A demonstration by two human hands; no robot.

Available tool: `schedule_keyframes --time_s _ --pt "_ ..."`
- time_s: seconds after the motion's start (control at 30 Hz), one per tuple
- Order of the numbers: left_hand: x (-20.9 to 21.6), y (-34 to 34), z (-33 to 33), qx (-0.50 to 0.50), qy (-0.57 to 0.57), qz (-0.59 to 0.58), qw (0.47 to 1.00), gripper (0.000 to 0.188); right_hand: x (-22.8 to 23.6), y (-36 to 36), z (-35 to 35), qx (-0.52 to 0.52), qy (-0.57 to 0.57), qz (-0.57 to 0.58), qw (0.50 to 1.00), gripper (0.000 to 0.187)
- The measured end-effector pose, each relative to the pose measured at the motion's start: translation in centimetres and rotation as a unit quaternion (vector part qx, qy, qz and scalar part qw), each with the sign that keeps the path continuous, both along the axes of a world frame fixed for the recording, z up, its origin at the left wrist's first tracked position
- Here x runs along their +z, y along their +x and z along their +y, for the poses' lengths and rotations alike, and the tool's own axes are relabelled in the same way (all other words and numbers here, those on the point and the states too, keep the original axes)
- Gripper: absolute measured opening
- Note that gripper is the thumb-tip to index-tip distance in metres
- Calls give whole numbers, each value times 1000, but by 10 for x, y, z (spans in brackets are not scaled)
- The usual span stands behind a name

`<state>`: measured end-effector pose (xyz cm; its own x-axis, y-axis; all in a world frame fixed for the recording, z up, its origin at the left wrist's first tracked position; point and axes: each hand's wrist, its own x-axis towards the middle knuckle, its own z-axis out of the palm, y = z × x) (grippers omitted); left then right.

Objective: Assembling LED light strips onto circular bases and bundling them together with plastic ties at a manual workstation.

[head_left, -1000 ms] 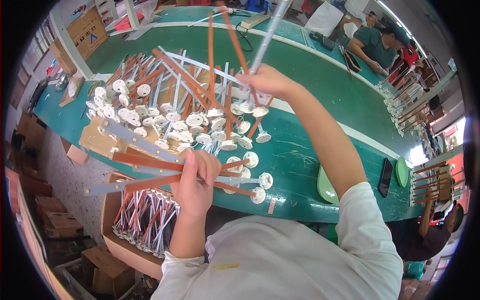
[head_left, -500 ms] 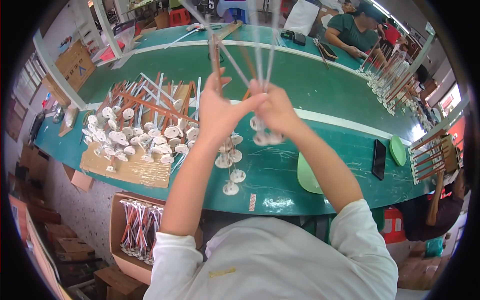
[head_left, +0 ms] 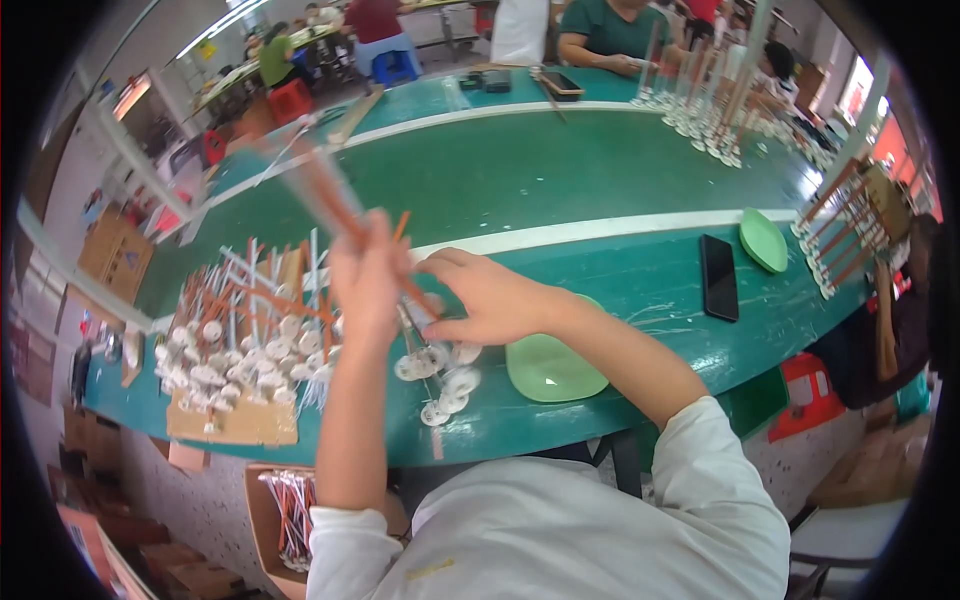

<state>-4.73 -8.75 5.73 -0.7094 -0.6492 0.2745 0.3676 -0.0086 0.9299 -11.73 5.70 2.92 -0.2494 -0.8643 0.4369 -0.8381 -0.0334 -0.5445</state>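
Observation:
A bundle of orange-brown and pale sticks with round white discs at their lower ends slants through my left hand. That hand is closed round the sticks, whose upper ends are blurred by motion. Just right of the bundle, above its discs, my right hand has its thumb and fingers apart, with nothing visibly gripped. A heap of similar sticks with white discs lies to the left of my left forearm, partly over a cardboard sheet.
A green dish sits beside my right forearm. Farther right are a black phone and another green dish. Upright disc-based sticks stand at the far right, near a co-worker in green. Below the table edge, a carton holds more sticks.
My hands were close together on the sticks; now the right is apart with its fingers spread. The left has tilted the bundle leftward. The whole view has shifted.

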Motion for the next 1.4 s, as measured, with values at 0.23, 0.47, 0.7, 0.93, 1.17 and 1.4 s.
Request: schedule_keyframes --time_s 0.23,0.47,0.7,0.93,1.17,1.4 --pt "71 -10 28 -15 8 84 996 32 44 -37 75 -93 -70 -134 984 31" --pt "34 -116 15 -9 -82 143 986 32 34 -64 85 -180 -151 -182 955 16" --pt "23 -125 10 -73 -113 62 989 26 69 -76 28 -222 -247 -106 937 53" --pt "42 -129 6 -160 -211 80 961 42 136 -106 -54 -179 -203 -17 963 57" --pt "58 -137 -3 -196 -152 26 968 25 166 -116 -65 -154 -7 318 935 64" --pt "53 -141 16 -184 -154 -1 971 17 173 -102 -27 -132 2 230 964 68"
